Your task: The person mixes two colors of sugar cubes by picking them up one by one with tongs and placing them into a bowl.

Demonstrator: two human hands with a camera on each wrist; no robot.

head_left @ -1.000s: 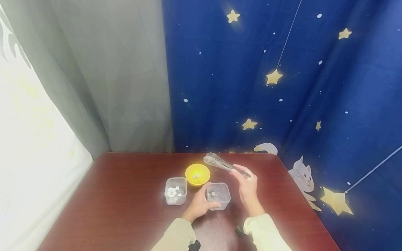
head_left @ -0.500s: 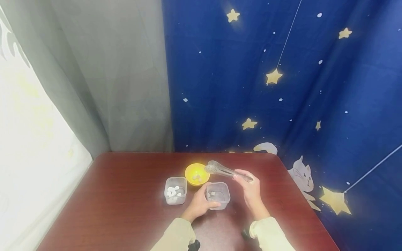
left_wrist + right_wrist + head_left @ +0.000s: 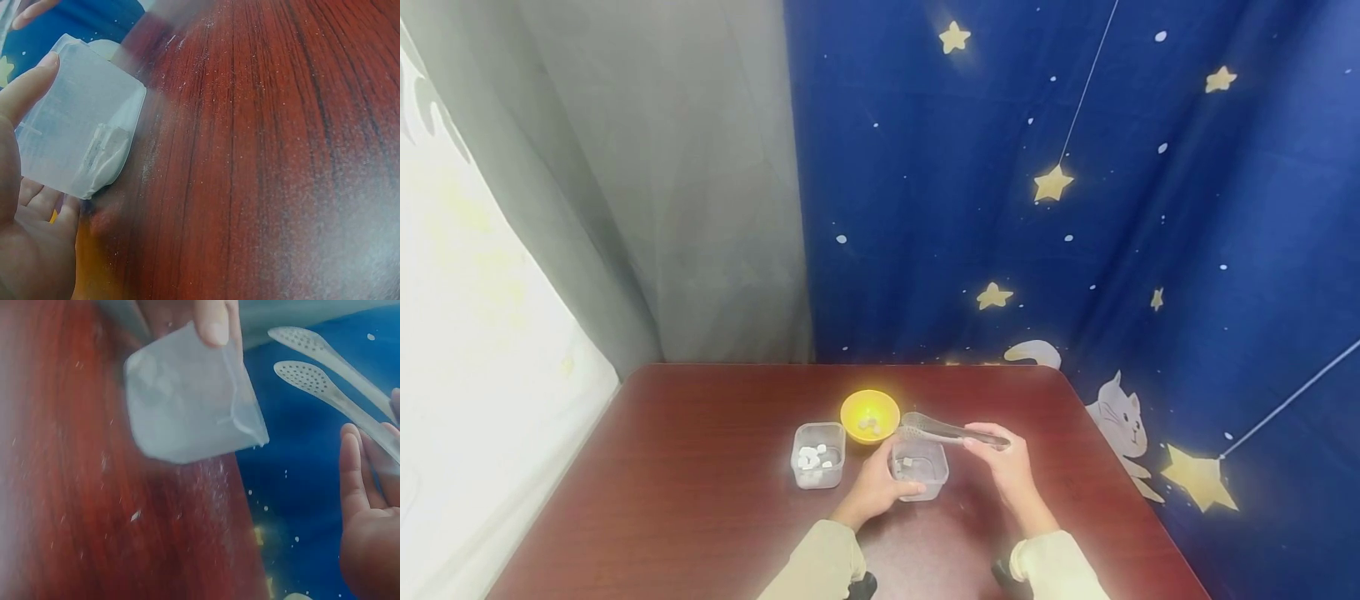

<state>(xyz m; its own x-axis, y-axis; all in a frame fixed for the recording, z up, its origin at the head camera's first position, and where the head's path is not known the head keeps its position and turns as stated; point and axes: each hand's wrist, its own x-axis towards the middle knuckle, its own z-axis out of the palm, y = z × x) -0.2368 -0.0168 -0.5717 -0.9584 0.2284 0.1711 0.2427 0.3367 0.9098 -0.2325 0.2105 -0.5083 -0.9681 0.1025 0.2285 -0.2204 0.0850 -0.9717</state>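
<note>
tongs (image 3: 951, 430) in rt hand (image 3: 1012, 468), nr tub (image 3: 181, 406)

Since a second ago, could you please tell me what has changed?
The right hand has moved the tongs down in the head view, toward the held container; pieces in the yellow bowl look more spread out. The left hand still grips that container, and the other container stayed put.

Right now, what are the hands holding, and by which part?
The left hand grips a translucent container by its walls; the right hand holds tongs near the end away from their perforated tips.
</note>
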